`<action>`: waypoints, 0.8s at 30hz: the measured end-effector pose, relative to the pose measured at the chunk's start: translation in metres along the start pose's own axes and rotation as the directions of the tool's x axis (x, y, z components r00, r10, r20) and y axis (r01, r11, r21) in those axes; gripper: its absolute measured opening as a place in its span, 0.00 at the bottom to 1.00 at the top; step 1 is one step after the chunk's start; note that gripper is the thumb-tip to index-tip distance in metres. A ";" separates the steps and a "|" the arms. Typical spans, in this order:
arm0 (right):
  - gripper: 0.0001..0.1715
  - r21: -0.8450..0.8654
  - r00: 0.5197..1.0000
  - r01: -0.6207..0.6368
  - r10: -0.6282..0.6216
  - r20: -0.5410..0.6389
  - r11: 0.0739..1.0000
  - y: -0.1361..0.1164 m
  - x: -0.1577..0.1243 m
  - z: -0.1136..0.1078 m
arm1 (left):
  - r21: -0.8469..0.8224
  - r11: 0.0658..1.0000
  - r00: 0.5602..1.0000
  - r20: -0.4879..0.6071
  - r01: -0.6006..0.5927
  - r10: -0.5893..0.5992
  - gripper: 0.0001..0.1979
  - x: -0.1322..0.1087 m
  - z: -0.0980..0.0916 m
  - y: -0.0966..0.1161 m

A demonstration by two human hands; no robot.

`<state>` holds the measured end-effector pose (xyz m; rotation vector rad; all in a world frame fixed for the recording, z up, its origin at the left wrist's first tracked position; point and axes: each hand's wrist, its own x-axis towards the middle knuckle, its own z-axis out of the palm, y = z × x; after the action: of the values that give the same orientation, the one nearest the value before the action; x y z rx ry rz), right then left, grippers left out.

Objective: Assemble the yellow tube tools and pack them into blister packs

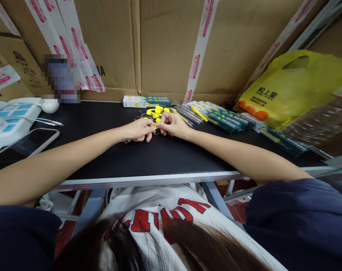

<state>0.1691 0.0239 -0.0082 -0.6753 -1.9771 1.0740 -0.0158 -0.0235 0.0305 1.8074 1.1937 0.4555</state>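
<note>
My left hand (142,130) is closed over the black table, its thumb and forefinger pinched together. A thin metal tip (127,141) shows below its wrist side. Facing it, my right hand (173,125) is also closed in a pinch, and the fingertips of both hands nearly meet. Between them shows a bit of a small yellow plastic piece (155,124); which fingers grip it is hard to tell. Just behind the hands lies a pile of yellow plastic pieces (156,110) with thin wire hooks. Slim metal rods (192,114) lie beside my right hand.
Green-and-white boxes (220,116) lie to the right, and another box (146,101) at the back. A yellow plastic bag (295,86) stands far right. A phone (26,143), white cables (46,121) and a power strip (15,118) occupy the left. Cardboard (171,49) walls the back.
</note>
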 end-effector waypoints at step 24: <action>0.31 0.046 0.996 0.038 -0.035 -0.077 0.998 0.000 0.002 0.002 | -0.253 0.967 0.995 -0.097 -0.043 0.018 0.09 0.003 0.008 -0.007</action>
<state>0.1659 0.0244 -0.0079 -0.6430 -1.8858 1.0547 -0.0122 -0.0240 0.0200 1.5989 1.1162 0.6869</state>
